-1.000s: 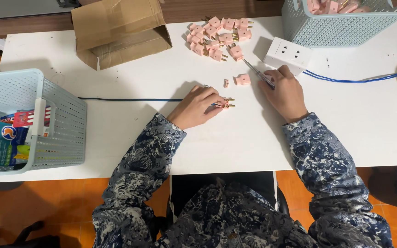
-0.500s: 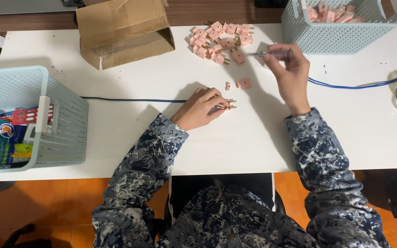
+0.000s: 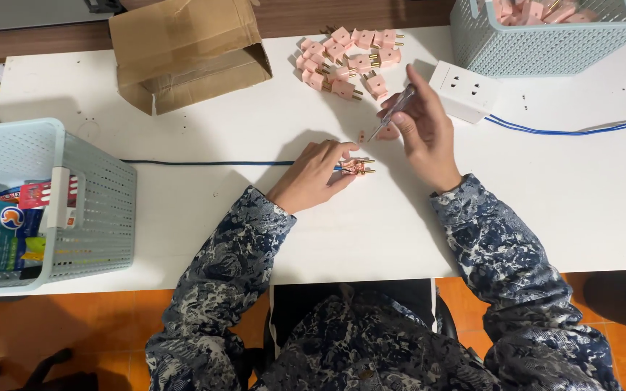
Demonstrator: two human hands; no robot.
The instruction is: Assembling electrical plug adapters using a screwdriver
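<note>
Left hand (image 3: 319, 174) still pinching the opened pink plug (image 3: 356, 168) on the blue cable (image 3: 204, 163), right hand (image 3: 423, 129) now bringing the gripped screwdriver (image 3: 393, 112) back down, nearing it.

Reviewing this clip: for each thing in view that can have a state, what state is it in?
left hand: pressing an opened pink plug on the table
right hand: raised, gripping a screwdriver, tip pointing down
blue cable: lying straight, running under the left hand
cardboard box: open, on its side
pile of pink plugs: loose on the table
power strip: nothing plugged in
left basket: holds packets
</note>
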